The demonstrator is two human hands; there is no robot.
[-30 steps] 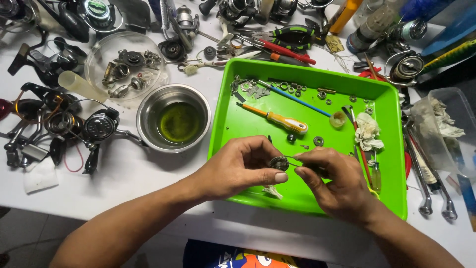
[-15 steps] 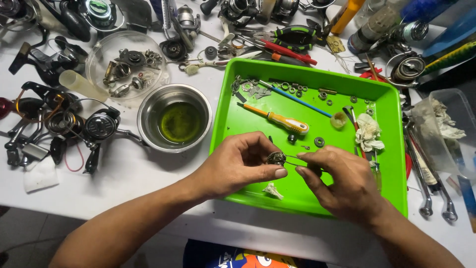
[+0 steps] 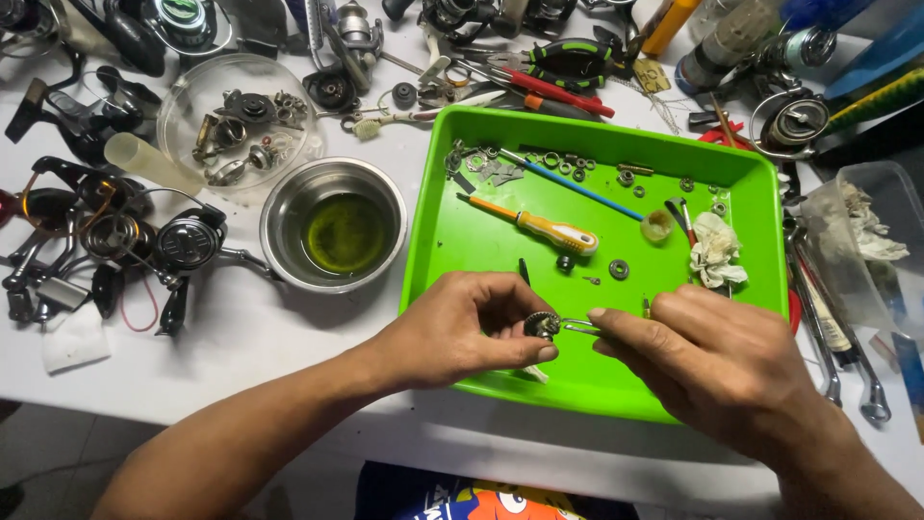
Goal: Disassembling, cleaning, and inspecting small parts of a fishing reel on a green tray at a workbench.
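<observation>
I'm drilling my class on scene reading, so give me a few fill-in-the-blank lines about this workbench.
1. The left hand pinches a small toothed ____.
2. Both hands work over a ____ tray.
3. The steel bowl holds ____ liquid.
4. The screwdriver lies ____ the tray.

Missing: gear; green; greenish; inside

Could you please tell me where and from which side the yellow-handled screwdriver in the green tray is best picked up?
Take the screwdriver by its thick yellow handle, coming from above. It lies flat on the tray floor, handle toward the right and thin orange shaft pointing left. The handle is its widest part, and the nearby small washers leave room either side. Both hands are busy at the near edge.
</observation>
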